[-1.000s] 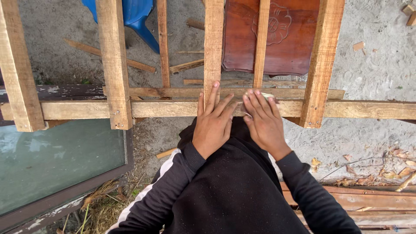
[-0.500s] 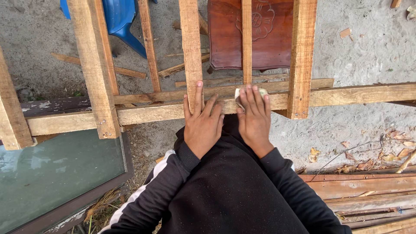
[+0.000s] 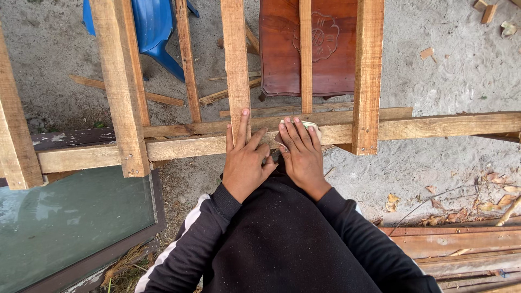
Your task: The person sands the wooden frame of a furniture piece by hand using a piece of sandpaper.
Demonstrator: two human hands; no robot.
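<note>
Far left: green glass pane in a dark wooden frame (image 3: 70, 228), flat on the ground, partly under the long pale wooden cross rail (image 3: 184, 146). Above, on sandy ground: blue plastic chair (image 3: 154, 32). On the rail: left hand (image 3: 247, 165), flat and released, index finger stretched up along the upright wooden slat (image 3: 236, 59). Just beside: right hand (image 3: 301, 154), fingers flat, pressing a small pale pad (image 3: 309, 126) onto the rail. Behind: carved reddish-brown wooden panel (image 3: 325, 49). No containers visible.
</note>
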